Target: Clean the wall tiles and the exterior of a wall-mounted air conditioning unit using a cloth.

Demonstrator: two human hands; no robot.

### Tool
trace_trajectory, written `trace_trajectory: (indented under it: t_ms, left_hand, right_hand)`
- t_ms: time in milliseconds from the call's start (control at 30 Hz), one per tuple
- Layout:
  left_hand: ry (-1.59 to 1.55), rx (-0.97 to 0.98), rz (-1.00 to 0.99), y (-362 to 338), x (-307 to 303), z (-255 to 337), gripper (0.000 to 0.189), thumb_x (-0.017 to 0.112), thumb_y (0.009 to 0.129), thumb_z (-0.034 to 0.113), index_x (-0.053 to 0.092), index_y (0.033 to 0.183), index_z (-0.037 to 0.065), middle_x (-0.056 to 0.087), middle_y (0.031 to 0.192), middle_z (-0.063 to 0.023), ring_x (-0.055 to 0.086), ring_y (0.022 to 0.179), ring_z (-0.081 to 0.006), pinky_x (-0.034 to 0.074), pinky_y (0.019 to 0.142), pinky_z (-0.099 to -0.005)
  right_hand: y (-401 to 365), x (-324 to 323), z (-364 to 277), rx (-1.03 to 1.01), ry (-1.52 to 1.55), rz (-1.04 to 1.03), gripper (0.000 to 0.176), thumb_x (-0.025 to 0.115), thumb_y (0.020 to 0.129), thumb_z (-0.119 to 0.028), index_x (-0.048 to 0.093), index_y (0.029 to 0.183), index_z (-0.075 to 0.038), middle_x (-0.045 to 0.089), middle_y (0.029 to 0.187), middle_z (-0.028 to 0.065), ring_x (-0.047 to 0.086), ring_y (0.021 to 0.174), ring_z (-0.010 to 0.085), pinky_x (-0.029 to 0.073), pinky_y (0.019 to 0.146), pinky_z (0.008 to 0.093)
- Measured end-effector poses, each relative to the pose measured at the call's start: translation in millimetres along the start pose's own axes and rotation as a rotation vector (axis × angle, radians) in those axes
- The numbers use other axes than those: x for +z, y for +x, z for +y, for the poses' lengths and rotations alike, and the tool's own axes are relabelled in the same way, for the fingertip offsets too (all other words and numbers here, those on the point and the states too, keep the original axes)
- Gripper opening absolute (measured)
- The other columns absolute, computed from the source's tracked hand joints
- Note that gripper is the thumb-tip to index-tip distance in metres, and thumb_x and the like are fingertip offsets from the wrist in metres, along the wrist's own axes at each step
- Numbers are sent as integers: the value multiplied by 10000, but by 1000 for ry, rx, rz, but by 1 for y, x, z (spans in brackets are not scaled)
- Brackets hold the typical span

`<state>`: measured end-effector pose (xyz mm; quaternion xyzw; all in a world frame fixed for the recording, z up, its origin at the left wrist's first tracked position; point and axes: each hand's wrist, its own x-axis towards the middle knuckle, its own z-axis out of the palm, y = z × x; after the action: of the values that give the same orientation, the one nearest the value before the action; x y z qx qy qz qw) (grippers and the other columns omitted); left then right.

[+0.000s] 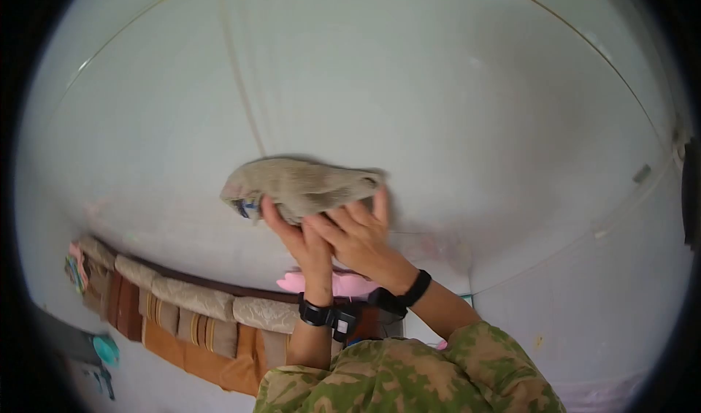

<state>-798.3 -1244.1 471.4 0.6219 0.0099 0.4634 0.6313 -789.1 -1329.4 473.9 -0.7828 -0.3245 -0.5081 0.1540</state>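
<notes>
A bunched grey-brown cloth (pixel 303 183) lies against the pale wall (pixel 438 106), with a small dark blue patch showing at its left end. My left hand (pixel 303 245) is at the cloth's lower edge, one finger reaching up beside the blue patch. Close against it, my right hand (pixel 365 241) holds the right part of the cloth, fingers spread along its edge. The hands touch and partly overlap. Some fingertips are hidden by the cloth's folds. Black bands circle both wrists.
A long sofa (pixel 204 358) with an orange-brown cover and patterned cushions stands lower left. A pink item (pixel 343 283) is behind my forearms. A turquoise basin (pixel 106 350) sits at far left. A thin brown line (pixel 241 77) runs along the wall above the cloth.
</notes>
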Motion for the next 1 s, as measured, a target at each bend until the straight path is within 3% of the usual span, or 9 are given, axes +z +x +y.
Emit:
trace_trajectory:
  t_ms: [100,233,300,400,533,633,767,833,1000]
  left_hand:
    - [283,323,-280,-24,22,-7,559,518,833,61,329,1357,4,357,1348,-223,316,1275,-385,248,1066,-442]
    - [324,739,-511,-52,66,26,478,591,699,162,591,1173,102,352,1348,-261,286,1211,-540,195,1001,-636]
    - [253,894,-609,-65,97,30,370,611,707,190,636,1076,168,407,1362,-190,370,1199,-435,230,978,-638]
    - [154,1048,-710,-87,134,35,280,624,720,209,637,999,201,473,1347,-95,444,1163,-328,261,972,-616]
    - [145,1119,-710,-91,151,36,203,628,736,217,629,939,215,524,1301,-34,492,1119,-263,278,966,-612]
    - [83,1207,-647,-87,151,29,213,646,730,222,621,941,222,507,1324,-16,491,1127,-260,276,974,-616]
    - [301,1124,-732,-73,114,9,226,652,751,222,611,973,239,490,1327,-22,469,1164,-300,264,975,-632]
    - [407,1107,-653,-62,89,-14,253,656,754,253,607,999,215,471,1334,-64,422,1201,-361,254,970,-641]
    - [454,851,-496,-26,42,-40,529,644,798,365,480,1193,54,378,1374,-192,314,1273,-440,171,1051,-612]
  right_hand:
    - [-29,-42,22,154,-120,65,379,649,779,-240,609,1147,-164,577,1188,46,454,1193,267,232,1011,600]
    - [-80,-76,50,338,-130,213,517,685,746,-200,541,1233,-105,511,1270,160,423,1223,355,247,1001,601]
    - [-99,-88,68,375,-128,366,668,677,717,-119,419,1326,-30,428,1324,251,390,1232,436,256,996,599]
    - [-117,-118,81,485,-203,275,759,675,721,-93,310,1379,7,375,1366,260,381,1239,439,288,1009,547]
    - [-139,-157,100,672,32,128,684,631,792,-102,305,1377,36,310,1405,262,328,1289,407,276,1060,435]
    - [-120,-156,96,796,-9,450,628,592,832,-78,308,1381,38,290,1416,259,291,1314,398,249,1069,443]
    - [-94,-107,103,645,-76,352,565,460,929,-301,340,1385,9,290,1384,285,290,1265,453,205,1052,522]
    - [-75,-80,97,517,-81,391,594,444,902,-410,424,1352,-23,329,1332,288,327,1196,467,220,995,573]
    - [-10,-56,60,333,-110,224,622,607,710,-513,552,1268,-245,442,1235,122,391,1144,358,291,791,442]
